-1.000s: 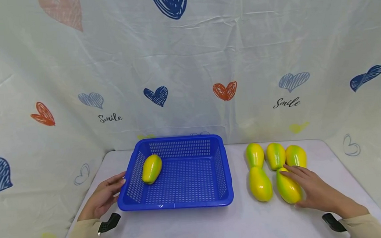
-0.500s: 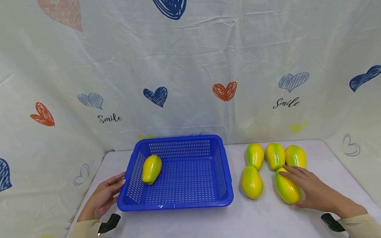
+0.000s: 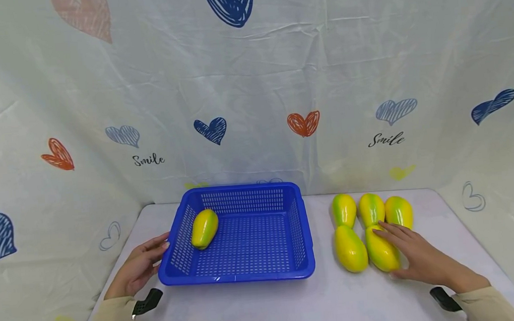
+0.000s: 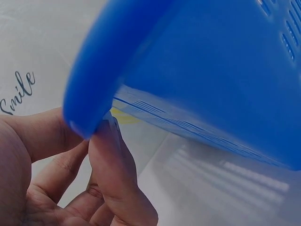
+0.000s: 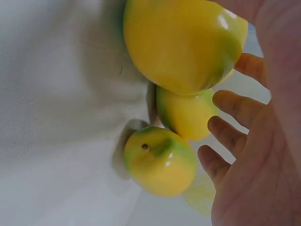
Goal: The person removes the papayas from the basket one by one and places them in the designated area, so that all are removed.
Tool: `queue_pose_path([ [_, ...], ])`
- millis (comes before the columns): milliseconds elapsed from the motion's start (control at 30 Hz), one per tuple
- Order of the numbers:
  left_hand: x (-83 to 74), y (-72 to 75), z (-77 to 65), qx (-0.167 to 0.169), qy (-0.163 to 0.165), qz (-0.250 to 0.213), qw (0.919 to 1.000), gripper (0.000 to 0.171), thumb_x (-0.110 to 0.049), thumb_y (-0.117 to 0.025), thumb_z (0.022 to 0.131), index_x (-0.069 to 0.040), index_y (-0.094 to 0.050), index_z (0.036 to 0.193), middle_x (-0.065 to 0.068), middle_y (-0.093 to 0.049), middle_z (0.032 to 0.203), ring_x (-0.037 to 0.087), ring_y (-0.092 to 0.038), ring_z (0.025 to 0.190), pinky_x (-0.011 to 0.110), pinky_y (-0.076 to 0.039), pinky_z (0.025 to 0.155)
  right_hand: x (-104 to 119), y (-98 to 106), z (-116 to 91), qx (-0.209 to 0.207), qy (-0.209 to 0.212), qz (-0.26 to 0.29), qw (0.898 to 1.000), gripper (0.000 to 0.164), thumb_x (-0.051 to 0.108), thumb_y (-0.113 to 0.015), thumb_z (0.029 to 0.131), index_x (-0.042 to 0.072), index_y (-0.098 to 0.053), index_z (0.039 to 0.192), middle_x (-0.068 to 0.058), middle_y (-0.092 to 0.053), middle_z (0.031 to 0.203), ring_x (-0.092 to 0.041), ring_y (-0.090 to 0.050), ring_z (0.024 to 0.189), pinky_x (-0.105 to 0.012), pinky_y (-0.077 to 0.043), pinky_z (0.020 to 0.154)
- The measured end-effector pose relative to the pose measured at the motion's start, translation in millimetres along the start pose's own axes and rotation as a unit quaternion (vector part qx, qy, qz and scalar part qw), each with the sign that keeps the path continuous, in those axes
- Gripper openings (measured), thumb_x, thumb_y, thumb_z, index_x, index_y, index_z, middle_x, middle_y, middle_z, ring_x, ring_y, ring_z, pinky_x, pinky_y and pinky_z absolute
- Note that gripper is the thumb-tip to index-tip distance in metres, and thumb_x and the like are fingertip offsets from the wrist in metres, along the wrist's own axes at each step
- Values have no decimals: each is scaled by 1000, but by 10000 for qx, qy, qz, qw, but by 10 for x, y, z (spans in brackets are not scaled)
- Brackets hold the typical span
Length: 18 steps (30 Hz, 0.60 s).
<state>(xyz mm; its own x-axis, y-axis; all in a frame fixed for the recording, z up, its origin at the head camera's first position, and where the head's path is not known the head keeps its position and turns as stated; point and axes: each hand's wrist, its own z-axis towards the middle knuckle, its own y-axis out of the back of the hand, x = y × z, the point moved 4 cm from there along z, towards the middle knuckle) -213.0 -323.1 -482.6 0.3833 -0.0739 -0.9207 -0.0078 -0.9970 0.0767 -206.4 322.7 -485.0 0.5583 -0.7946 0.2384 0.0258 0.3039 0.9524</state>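
Note:
In the head view my left hand pinches the left rim of a blue plastic basket between thumb and fingers. The left wrist view shows the basket's rim between them. One yellow-green papaya lies inside, at the left. My right hand spans a papaya on the table, fingers at its far end and thumb at its near end. To its left, close against it, lies another papaya. In the right wrist view the fingers curve beside the fruit, the little finger apart from it.
Behind the front pair, further papayas stand in a row: the left one, the middle one and the right one. A white cloth covers the table. A curtain printed with hearts hangs behind it.
The front left papaya rolled left, then back right. My right hand has shifted slightly left with its papaya, which now lies close against that one. The left hand and basket have stayed put.

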Motion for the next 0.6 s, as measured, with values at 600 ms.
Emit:
queue_pose_path([
  [600,15,6,21,-42,1,34,10000,66,-23,-58,111,-2,-28,166,-10,-65,122,8,-66,103,26,-59,90,77,128,52,-149,132,-4,9998,99,27,-103,62,10,-56,147,-21,-50,151,-44,-48,132,-71,-43,97],
])
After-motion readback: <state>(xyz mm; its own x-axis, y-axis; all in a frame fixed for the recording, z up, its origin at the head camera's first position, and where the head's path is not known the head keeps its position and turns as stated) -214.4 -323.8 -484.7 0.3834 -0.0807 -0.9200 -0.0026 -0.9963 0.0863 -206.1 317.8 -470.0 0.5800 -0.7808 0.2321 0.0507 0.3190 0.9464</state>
